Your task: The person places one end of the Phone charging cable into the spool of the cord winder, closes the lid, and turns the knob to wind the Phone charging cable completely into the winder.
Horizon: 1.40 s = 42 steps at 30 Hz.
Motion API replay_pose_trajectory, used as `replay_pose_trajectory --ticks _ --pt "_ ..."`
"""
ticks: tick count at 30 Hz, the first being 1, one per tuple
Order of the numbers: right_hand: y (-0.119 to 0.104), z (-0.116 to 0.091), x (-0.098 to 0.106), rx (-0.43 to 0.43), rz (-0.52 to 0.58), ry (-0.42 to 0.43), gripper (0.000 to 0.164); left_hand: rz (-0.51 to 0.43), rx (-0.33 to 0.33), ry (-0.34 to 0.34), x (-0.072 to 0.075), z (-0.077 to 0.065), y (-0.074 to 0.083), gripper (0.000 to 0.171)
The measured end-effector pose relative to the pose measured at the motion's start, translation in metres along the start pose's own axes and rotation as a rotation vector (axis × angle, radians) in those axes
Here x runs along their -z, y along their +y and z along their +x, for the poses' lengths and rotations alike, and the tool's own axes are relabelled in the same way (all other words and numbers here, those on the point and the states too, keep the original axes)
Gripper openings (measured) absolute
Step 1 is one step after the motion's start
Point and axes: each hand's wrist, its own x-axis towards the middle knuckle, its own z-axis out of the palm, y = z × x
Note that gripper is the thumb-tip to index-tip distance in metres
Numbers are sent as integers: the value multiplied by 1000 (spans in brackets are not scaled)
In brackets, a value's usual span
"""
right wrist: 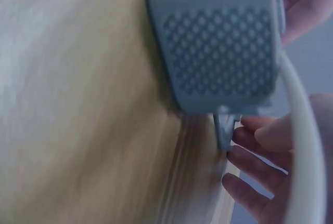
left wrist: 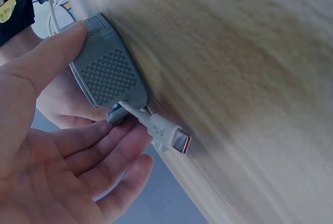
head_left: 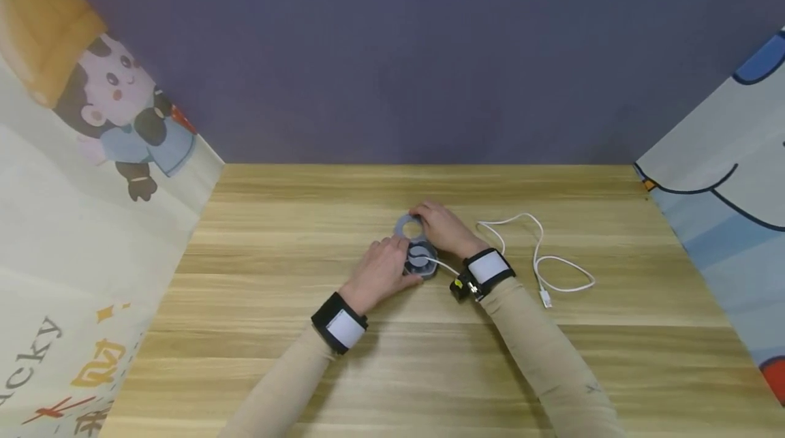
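Note:
A grey cable winder [head_left: 420, 265] with dimpled sides [left wrist: 109, 73] lies on the wooden table, a white cable running into its middle. My left hand [head_left: 381, 269] holds it from the left, thumb on the near side and fingers toward the far side. At its far edge a flat grey ring [head_left: 401, 225] sticks out, and my right hand [head_left: 446, 228] pinches that ring with thumb and fingertips. A short cable end with a USB-C plug [left wrist: 169, 133] pokes out of the winder by my left fingers. In the right wrist view the winder [right wrist: 223, 52] hides part of my left hand [right wrist: 309, 8].
The rest of the white cable [head_left: 540, 233] passes under my right wrist and loops loosely on the table to the right, ending in a USB-A plug [head_left: 545, 298]. A dark blue panel [head_left: 429, 56] rises behind the table [head_left: 276, 220]; printed cloths flank both sides.

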Motion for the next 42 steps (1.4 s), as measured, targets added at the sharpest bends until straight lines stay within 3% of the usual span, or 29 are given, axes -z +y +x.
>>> replay_pose_trajectory --ticks 17,27,35,42 --pt "6 10 3 -4 -25 -2 26 -7 15 -27 -2 1 -1 84" --pt "0 10 6 -63 21 3 25 -9 1 4 0 -1 -1 82" --pt "-9 4 18 -123 88 60 21 -47 12 -5 -3 1 -2 85" --pt "-11 -2 23 -104 133 137 19 -66 16 7 -5 2 -4 87"
